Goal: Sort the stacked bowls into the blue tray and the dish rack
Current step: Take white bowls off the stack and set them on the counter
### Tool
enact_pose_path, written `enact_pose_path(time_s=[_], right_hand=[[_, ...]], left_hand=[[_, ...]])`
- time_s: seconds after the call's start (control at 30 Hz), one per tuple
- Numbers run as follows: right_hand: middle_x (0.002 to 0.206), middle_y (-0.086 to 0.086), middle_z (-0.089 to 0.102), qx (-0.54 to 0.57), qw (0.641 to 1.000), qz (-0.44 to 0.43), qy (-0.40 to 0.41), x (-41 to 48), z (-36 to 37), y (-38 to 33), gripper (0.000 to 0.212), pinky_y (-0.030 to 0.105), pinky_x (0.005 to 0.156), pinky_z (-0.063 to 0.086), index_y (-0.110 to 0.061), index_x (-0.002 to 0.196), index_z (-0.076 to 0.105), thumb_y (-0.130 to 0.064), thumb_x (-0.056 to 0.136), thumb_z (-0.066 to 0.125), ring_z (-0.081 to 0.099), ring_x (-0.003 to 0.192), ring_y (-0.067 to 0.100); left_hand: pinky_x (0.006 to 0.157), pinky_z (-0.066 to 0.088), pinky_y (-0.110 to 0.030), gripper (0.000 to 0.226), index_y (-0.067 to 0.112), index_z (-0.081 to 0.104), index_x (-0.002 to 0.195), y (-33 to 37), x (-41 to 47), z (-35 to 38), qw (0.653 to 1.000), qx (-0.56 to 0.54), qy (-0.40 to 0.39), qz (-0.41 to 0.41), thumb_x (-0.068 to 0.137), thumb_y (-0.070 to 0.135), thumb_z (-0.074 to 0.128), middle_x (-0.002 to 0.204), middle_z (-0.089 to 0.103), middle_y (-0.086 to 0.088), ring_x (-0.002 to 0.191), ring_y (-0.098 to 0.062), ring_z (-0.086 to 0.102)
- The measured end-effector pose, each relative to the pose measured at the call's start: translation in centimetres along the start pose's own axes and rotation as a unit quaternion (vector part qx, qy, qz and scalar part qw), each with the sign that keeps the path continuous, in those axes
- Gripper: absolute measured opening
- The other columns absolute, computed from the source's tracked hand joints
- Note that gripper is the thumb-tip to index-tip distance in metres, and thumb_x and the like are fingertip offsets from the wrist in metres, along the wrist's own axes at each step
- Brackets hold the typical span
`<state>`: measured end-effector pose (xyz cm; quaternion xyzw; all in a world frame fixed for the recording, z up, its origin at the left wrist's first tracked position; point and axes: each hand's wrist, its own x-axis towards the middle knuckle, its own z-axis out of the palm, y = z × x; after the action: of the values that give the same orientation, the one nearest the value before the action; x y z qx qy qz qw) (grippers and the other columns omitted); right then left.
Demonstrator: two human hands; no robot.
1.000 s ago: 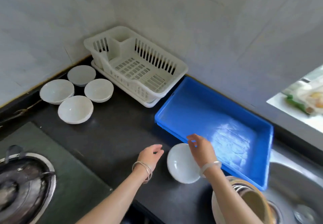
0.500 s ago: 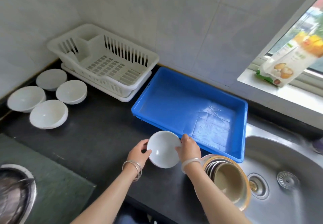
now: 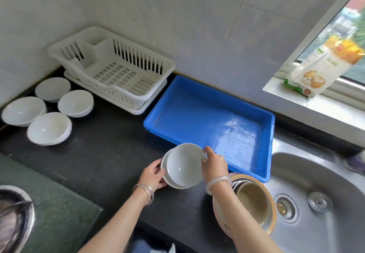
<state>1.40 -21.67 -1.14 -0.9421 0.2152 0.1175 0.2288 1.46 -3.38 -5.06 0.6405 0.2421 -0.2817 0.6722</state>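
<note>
Both hands are now on the white bowls at the counter edge just in front of the blue tray (image 3: 209, 118); a second ago only the right hand (image 3: 214, 164) hovered over a single-looking bowl and the left hand (image 3: 153, 174) was curled beside it, not touching. Now I see the right hand pinching the far rim of the top bowl (image 3: 184, 164) and tilting it up off a second white bowl (image 3: 167, 181) beneath, whose rim shows as a crescent on the side away from the tray. The left hand cups that lower bowl's outer wall, steadying it. So what looked like one bowl is a small stack, and I judge the separation is under way: the top bowl is free enough to lift, the lower one pinned to the counter. Tray is empty, near wall just beyond the raised bowl. Dish rack (image 3: 118, 73) sits beyond the tray's far-left corner, also empty. Four white bowls (image 3: 49, 128) lie spread on the counter well left of the tray, past the rack. A further stack of mixed bowls (image 3: 250, 199), tan one on top, sits at the tray's near-right corner, touching the sink (image 3: 325, 183) edge, partly behind the right forearm. Nothing sorted yet; I read this as the first bowl about to go in, which container I cannot tell.
</note>
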Motion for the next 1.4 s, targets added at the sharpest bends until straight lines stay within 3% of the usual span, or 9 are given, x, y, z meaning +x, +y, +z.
enact_pose_path(time_s=[0.13,0.33,0.53,0.63,0.8,0.93,1.13,1.27,1.4], right_hand=[[0.089,0.018,0.067,0.077,0.997,0.009,0.009,-0.1,-1.3,0.5,0.025,0.027,0.065,0.036,-0.018,0.108,0.058,-0.012,0.086,0.047,0.052,0.076,0.03],[0.063,0.01,0.062,0.152,0.988,-0.026,0.007,-0.2,-2.5,-1.2,0.018,0.027,0.055,0.039,-0.016,0.1,0.059,-0.012,0.084,0.052,0.051,0.064,0.025],[0.072,0.01,0.069,0.241,0.969,-0.042,-0.021,0.4,-2.2,-5.2,0.015,0.034,0.058,0.059,-0.022,0.092,0.054,-0.01,0.084,0.054,0.064,0.063,0.024],[0.076,0.003,0.066,0.262,0.963,-0.042,-0.049,1.3,-1.2,-7.5,0.015,0.023,0.048,0.056,-0.022,0.095,0.054,-0.01,0.086,0.055,0.063,0.063,0.014],[0.085,0.005,0.062,0.273,0.956,-0.014,-0.104,2.5,2.2,-11.1,0.014,0.032,0.057,0.059,-0.021,0.096,0.053,-0.01,0.086,0.056,0.064,0.067,0.018],[0.105,0.009,0.057,0.282,0.949,0.035,-0.136,3.3,5.1,-13.7,0.021,0.029,0.048,0.056,-0.022,0.1,0.051,-0.006,0.086,0.055,0.061,0.073,0.024],[0.103,0.006,0.05,0.264,0.95,0.064,-0.157,4.2,7.9,-16.8,0.028,0.028,0.044,0.052,-0.024,0.101,0.044,-0.005,0.086,0.056,0.057,0.083,0.025],[0.102,0.003,0.049,0.275,0.947,0.064,-0.15,4.4,9.1,-17.8,0.026,0.023,0.04,0.048,-0.023,0.103,0.045,-0.006,0.088,0.057,0.054,0.068,0.015],[0.101,0.0,0.048,0.294,0.943,0.076,-0.134,4.4,10.0,-18.1,0.03,0.027,0.05,0.054,-0.019,0.114,0.048,-0.006,0.088,0.055,0.052,0.073,0.016]], left_hand=[[0.069,0.056,-0.035,0.038,0.02,0.052,0.125,0.2,-0.2,-0.2,1.0,0.01,0.023,0.001,0.091,0.003,0.05,0.116,0.062,-0.011,0.106,-0.033,0.06],[0.06,0.056,-0.032,0.039,0.018,0.053,0.122,1.3,-0.5,-2.7,0.997,-0.015,0.07,0.019,0.089,-0.001,0.05,0.111,0.063,-0.013,0.103,-0.035,0.061],[0.067,0.055,-0.038,0.036,0.016,0.054,0.118,2.3,-0.9,-7.6,0.986,-0.078,0.14,0.04,0.088,-0.004,0.049,0.108,0.061,-0.016,0.098,-0.038,0.061],[0.074,0.053,-0.042,0.034,0.017,0.055,0.11,2.4,-1.2,-10.5,0.975,-0.116,0.184,0.049,0.086,-0.007,0.049,0.106,0.061,-0.016,0.094,-0.037,0.06],[0.082,0.052,-0.048,0.041,0.01,0.052,0.123,2.0,-1.7,-14.8,0.95,-0.185,0.246,0.044,0.087,-0.01,0.046,0.111,0.056,-0.017,0.1,-0.039,0.056],[0.082,0.052,-0.051,0.043,0.01,0.051,0.124,1.5,-1.7,-17.2,0.929,-0.231,0.288,0.037,0.087,-0.011,0.045,0.113,0.052,-0.017,0.1,-0.04,0.055],[0.082,0.052,-0.05,0.045,0.011,0.051,0.125,1.3,-1.2,-18.7,0.905,-0.274,0.324,0.024,0.086,-0.01,0.045,0.118,0.053,-0.016,0.095,-0.039,0.057],[0.079,0.053,-0.048,0.045,0.011,0.052,0.124,1.3,-0.8,-19.2,0.894,-0.298,0.334,0.013,0.086,-0.011,0.046,0.125,0.053,-0.02,0.101,-0.042,0.058],[0.077,0.053,-0.045,0.047,0.012,0.052,0.125,1.1,-0.9,-19.2,0.887,-0.31,0.343,0.012,0.085,-0.011,0.045,0.125,0.054,-0.019,0.094,-0.038,0.058]])
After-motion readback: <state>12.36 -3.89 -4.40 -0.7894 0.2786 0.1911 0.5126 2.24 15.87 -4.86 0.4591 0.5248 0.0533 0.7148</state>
